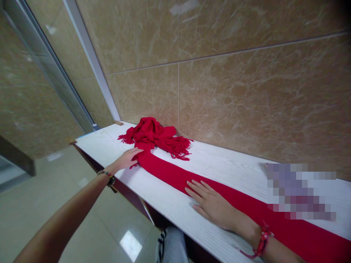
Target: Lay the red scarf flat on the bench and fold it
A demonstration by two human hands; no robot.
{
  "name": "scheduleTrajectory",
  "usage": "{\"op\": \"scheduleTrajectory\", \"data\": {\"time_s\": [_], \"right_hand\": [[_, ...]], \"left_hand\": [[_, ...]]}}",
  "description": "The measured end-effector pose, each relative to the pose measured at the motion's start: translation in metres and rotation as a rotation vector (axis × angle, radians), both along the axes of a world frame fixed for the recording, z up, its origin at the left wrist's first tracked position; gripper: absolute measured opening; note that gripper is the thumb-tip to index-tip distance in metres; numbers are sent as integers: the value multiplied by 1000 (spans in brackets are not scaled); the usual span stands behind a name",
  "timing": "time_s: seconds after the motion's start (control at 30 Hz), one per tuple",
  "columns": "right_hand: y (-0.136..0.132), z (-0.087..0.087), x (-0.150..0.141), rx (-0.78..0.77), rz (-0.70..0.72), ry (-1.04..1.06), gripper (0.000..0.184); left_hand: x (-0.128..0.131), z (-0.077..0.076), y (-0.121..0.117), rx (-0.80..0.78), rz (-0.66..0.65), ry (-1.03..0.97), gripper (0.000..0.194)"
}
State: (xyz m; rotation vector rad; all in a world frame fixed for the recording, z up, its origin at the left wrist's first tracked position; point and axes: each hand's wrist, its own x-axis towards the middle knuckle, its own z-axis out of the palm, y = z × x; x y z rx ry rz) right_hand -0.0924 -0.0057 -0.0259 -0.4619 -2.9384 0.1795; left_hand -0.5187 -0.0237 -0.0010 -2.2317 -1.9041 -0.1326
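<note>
A red scarf lies stretched in a long flat strip along the white tabletop, running off toward the lower right. At its far left end my left hand rests on the edge, fingers stretched out over the cloth and a bit of fringe below them. My right hand lies palm down with fingers spread, its fingertips on the strip's near edge. Beyond my left hand sits a crumpled heap of red fringed cloth; whether it joins the flat strip I cannot tell.
The narrow white table stands against a brown marble-tiled wall. A blurred-out item lies at the table's right, beside the scarf. A small brown piece is at the far left corner. Shiny floor tiles show below left.
</note>
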Motion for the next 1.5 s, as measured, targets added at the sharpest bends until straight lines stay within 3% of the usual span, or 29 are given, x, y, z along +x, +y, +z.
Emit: {"op": "scheduleTrajectory", "data": {"time_s": [0.2,0.4,0.47,0.63,0.77,0.87,1.03,1.17,1.27,1.37,1.5], "right_hand": [[-1,1,0,6,-7,-1,48],[-1,1,-1,-27,-10,19,48],[0,1,0,-42,-13,7,48],[1,-2,1,-54,-4,17,48],[1,-2,0,-46,-9,10,48],[0,0,0,-58,-15,-4,48],[0,1,0,-83,-9,3,48],[1,0,-1,-85,-11,-1,48],[1,-2,-1,-80,-9,8,48],[1,-4,-1,-69,-9,-6,48],[1,-6,0,-55,-9,22,48]], "left_hand": [[6,8,-4,89,66,80,45],[-18,14,-15,274,253,159,53],[-23,12,-19,276,214,118,56],[-6,6,-23,79,-109,64,54],[15,0,-9,119,7,108,62],[16,-1,2,165,61,128,63],[-20,12,-5,253,120,159,43],[-53,20,-20,359,218,199,53],[-50,19,-24,325,73,143,54],[-25,15,-22,197,-124,105,40],[-5,11,-16,-8,-189,243,28]]}}
